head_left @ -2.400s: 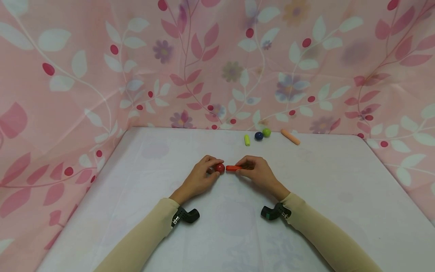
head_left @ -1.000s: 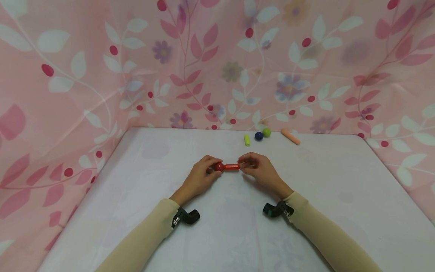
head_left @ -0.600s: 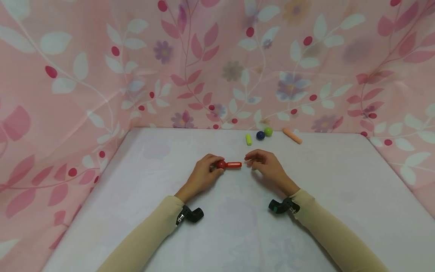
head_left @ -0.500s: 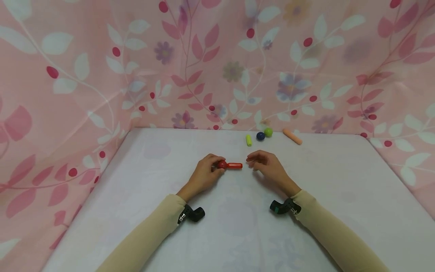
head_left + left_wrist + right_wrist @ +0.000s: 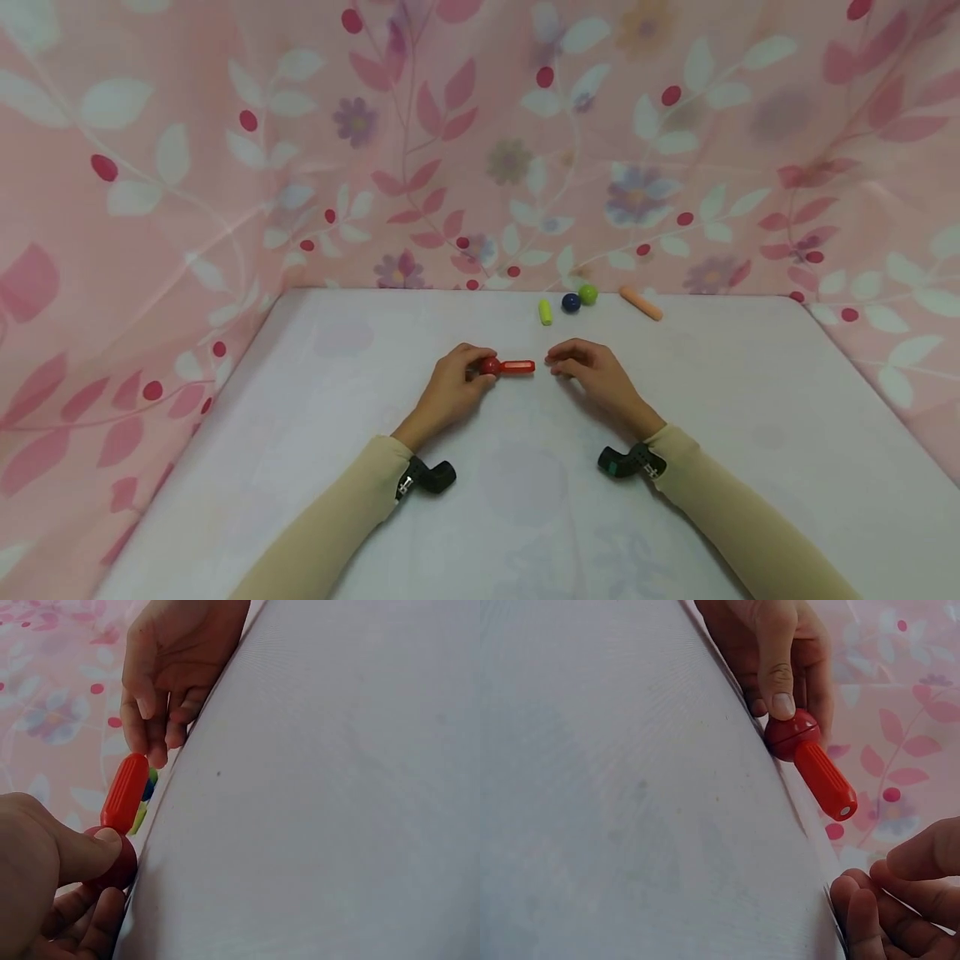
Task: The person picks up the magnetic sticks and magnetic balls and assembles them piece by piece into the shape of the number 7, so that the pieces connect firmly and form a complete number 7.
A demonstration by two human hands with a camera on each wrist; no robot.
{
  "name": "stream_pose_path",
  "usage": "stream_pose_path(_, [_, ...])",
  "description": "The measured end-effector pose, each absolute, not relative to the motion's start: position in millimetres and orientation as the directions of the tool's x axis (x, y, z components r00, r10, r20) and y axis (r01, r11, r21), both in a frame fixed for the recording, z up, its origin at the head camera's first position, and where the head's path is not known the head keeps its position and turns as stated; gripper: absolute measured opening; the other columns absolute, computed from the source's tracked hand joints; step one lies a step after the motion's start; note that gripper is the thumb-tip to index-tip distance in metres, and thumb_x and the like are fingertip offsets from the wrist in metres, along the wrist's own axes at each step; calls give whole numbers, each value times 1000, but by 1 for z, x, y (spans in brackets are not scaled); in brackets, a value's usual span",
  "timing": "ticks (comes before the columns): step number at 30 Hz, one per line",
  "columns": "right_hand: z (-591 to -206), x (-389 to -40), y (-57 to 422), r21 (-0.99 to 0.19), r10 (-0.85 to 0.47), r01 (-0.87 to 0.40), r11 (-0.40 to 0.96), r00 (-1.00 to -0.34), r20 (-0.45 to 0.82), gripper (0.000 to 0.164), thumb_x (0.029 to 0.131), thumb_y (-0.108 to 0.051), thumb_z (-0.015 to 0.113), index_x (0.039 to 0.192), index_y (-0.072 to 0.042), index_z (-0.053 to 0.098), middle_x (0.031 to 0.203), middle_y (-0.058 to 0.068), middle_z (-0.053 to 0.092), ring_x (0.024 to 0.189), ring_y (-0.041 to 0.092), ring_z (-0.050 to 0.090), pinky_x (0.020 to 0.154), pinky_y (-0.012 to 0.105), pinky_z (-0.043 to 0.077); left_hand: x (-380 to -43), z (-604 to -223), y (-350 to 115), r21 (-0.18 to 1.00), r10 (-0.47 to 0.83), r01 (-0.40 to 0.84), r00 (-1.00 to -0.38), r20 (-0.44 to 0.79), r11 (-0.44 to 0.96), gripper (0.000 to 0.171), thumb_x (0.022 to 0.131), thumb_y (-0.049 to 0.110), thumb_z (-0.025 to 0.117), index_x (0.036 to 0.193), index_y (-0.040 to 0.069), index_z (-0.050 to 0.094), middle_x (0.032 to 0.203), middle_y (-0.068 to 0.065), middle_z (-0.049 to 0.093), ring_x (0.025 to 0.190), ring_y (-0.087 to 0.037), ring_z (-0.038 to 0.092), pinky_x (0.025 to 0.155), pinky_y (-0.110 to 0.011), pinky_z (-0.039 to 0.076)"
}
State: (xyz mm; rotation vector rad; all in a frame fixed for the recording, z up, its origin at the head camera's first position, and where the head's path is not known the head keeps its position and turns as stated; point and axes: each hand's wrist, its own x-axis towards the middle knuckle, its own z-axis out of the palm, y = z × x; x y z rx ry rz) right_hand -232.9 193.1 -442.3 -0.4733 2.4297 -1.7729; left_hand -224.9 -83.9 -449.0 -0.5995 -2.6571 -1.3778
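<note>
Near the middle of the table, my left hand [image 5: 455, 379] pinches a dark red ball [image 5: 791, 735] between thumb and fingers. Joined end to end with the ball is a ribbed red-orange rod [image 5: 517, 367], which points right; a small pale disc [image 5: 845, 811] shows in its free end. Just beyond that end, a short gap away, my right hand [image 5: 596, 377] hovers with loosely bent fingers and nothing in them. In the left wrist view the thumb lies over the ball [image 5: 124, 866], hiding part of it, and the rod [image 5: 125, 793] sticks out past it.
Towards the table's back edge lie a short yellow-green rod [image 5: 545, 312], a dark blue ball [image 5: 571, 302], a green ball [image 5: 588, 294] and a longer orange rod [image 5: 641, 303]. A pink floral curtain [image 5: 480, 167] hangs behind the white table [image 5: 360, 517].
Earlier my right hand held the red-orange rod apart from the ball. The rod met the ball, then the right hand let go and drew back to the right. My left hand kept its pinch.
</note>
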Motion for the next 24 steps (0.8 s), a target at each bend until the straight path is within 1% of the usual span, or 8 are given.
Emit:
stream_pose_path(7, [-441,-231,190,-941,-290,-172,290,-953,85,23,104,-3,60,125,4,68,119,17,70,104,29,67,88,29,55,-224,-450,-86,792,292,380,-919,265,477,35,93,4,77,128,1,71,116,-6,64,102,-20,64,89,-36,54])
stream_pose_path(13, [-442,-231,190,-944,-302,-177,278,-949,89,22,104,-3,60,124,4,68,118,17,70,101,28,67,86,27,55,-220,-451,-87,806,265,360,-928,260,469,36,93,3,78,128,2,72,117,-5,65,103,-20,65,91,-36,54])
stream_pose_path(18, [-443,-231,191,-945,-304,-187,269,-947,101,22,104,-2,59,123,4,68,118,18,70,101,28,67,86,27,55,-221,-451,-87,800,273,373,-923,270,470,37,93,3,78,129,2,71,118,-5,65,105,-19,65,93,-35,54])
stream_pose_path(24, [-443,-230,190,-949,-304,-170,267,-949,84,22,104,-2,60,123,4,67,118,18,70,102,29,67,86,27,55,-219,-450,-87,762,280,391,-918,281,516,37,93,5,78,130,3,71,119,-5,66,105,-18,64,93,-35,54])
